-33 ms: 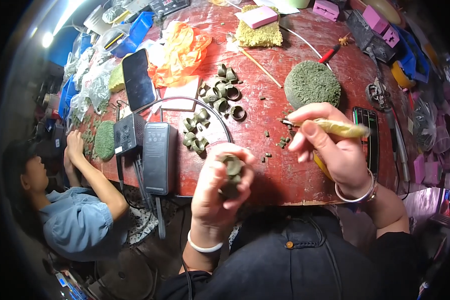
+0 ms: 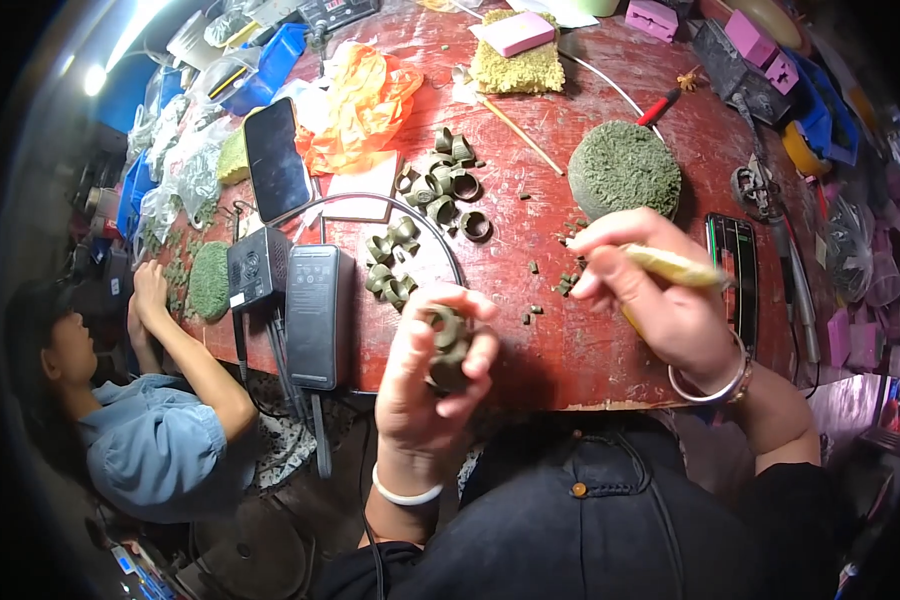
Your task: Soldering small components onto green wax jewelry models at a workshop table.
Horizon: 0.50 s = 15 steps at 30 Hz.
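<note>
My left hand [image 2: 432, 375], closed, grips a dark green ring-shaped piece [image 2: 450, 350] above the table's near edge; a round opening shows at its top. Blur hides whether it is one ring or more. Held like a pen in my closed right hand [image 2: 660, 300] is a slim tool with a yellow wrapped handle [image 2: 675, 266]; its working tip cannot be made out. The two hands are apart. Beyond my left hand lie several similar dark green rings [image 2: 440, 190] in a loose group. Small green offcuts [image 2: 568, 285] lie beside my right fingers.
On the red table [image 2: 530, 350] stand a round green pad [image 2: 625, 170], a black power adapter [image 2: 315, 315] with cables, and a phone [image 2: 276, 160]. Another phone [image 2: 732, 270] lies by my right wrist. An orange plastic bag [image 2: 365, 100] is farther back. A co-worker [image 2: 160, 430] sits at the left.
My left hand has shifted slightly left with the green piece, which is turned a little. My right hand has dipped slightly, with the yellow handle shifted left.
</note>
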Tool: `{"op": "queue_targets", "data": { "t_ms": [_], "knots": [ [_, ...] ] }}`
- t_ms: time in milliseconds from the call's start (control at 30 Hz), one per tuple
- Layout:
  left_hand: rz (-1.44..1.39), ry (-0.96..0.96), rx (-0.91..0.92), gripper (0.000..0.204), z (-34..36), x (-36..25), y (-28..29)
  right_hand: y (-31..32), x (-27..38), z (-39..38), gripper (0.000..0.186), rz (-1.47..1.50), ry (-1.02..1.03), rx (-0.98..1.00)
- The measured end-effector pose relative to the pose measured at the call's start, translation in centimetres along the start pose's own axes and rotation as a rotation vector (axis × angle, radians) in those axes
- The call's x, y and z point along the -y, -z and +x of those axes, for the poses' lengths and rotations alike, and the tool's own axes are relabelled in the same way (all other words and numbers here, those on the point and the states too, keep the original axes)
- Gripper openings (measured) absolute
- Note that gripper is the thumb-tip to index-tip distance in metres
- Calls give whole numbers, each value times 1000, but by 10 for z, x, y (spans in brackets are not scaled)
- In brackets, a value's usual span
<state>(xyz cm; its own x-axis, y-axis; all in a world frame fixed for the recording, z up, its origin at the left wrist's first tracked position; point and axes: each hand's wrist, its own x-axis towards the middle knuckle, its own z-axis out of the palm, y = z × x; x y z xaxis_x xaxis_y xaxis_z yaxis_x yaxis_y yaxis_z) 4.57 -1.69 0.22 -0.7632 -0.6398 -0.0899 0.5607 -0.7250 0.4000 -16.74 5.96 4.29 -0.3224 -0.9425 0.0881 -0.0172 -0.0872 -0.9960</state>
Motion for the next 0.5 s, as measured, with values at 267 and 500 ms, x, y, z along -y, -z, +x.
{"op": "queue_targets", "data": {
  "t_ms": [267, 500],
  "knots": [
    [170, -141, -106, 22, -12, -13, 1, -32, -31, 18, 29, -1089, 743, 432],
    [283, -124, -68, 19, -16, -4, -9, -61, -57, 35, 26, -1079, 872, 338]
  ]
}}
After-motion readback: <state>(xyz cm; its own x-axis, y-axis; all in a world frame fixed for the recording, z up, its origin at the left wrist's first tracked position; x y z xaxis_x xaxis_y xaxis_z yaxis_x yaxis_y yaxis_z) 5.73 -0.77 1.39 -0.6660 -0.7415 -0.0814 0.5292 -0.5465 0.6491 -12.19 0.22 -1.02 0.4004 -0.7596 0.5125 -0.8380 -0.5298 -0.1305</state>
